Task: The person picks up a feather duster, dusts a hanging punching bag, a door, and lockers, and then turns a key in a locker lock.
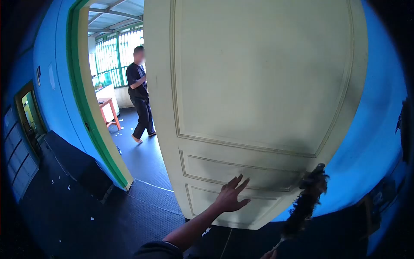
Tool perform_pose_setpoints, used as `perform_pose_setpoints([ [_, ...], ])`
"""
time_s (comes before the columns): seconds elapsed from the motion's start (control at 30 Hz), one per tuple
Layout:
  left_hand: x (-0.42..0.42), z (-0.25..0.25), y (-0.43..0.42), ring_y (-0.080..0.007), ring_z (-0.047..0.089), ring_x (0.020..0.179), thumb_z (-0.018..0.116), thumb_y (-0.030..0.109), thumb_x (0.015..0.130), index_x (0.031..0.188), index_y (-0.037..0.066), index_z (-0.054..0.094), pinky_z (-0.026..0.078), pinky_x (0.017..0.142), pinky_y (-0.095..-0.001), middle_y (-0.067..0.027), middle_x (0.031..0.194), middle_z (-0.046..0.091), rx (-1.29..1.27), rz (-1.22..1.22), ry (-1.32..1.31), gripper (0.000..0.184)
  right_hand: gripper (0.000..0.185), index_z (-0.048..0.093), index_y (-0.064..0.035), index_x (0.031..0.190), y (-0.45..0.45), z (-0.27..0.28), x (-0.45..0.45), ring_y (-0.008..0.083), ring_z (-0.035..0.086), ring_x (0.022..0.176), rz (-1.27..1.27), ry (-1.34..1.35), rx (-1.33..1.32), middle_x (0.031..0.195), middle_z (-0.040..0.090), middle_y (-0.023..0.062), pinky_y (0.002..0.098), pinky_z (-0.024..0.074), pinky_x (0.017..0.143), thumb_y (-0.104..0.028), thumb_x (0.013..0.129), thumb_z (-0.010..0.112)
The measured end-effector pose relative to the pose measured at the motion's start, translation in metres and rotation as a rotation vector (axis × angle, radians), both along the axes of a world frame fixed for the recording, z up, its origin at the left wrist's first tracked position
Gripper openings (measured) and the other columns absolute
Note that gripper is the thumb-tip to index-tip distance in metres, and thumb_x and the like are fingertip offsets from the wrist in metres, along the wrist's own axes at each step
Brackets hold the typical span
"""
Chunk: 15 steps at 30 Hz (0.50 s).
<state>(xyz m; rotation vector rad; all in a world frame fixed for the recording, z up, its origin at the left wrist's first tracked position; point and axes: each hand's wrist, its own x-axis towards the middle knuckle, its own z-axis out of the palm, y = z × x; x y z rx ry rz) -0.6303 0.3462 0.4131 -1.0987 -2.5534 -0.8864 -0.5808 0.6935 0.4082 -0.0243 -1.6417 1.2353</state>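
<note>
A cream panelled door [263,77] fills the middle of the view, standing ajar. My left hand [230,196] is in front of its lower panels with fingers spread; whether the fingertips touch the door I cannot tell. At the bottom edge, part of my right hand [270,255] shows, closed around the thin handle of a dark feather duster [304,205]. The duster points up, its tip close to the door's lower right edge.
Through the green-framed doorway [82,108], a person in dark clothes [139,95] walks near a reddish wooden table [110,108]. Blue walls [384,108] flank the door. A dark box-like object [79,166] stands at left, and white scraps [92,219] dot the dark floor.
</note>
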Motion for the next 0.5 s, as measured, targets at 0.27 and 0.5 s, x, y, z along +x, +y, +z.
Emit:
perform_pose_setpoints([
  [0.27,0.016,-0.011,-0.01,-0.0378,0.027,0.131,0.062,0.048,0.078,0.142,0.018,0.025,0.026,0.103,-0.0504,-0.021,0.144,0.024,0.058,0.002,-0.064,0.08,0.038,0.049,-0.0009,0.121,-0.125,-0.207,0.209,0.0347,0.058,0.087,-0.534,-0.847,-0.092,0.107,0.058,0.0197,0.0426,0.0467,0.077,-0.026,0.093,0.045],
  [0.5,0.033,-0.011,-0.016,-0.0385,0.03,0.129,0.065,0.047,0.076,0.14,0.012,0.029,0.027,0.105,-0.0465,-0.0236,0.141,0.029,0.049,0.084,-0.185,0.082,0.043,0.043,-0.0001,0.128,-0.193,-0.181,0.226,0.0348,0.047,0.114,-0.026,-0.781,0.213,0.127,0.046,0.0218,0.0449,0.0394,0.093,-0.021,0.091,0.048],
])
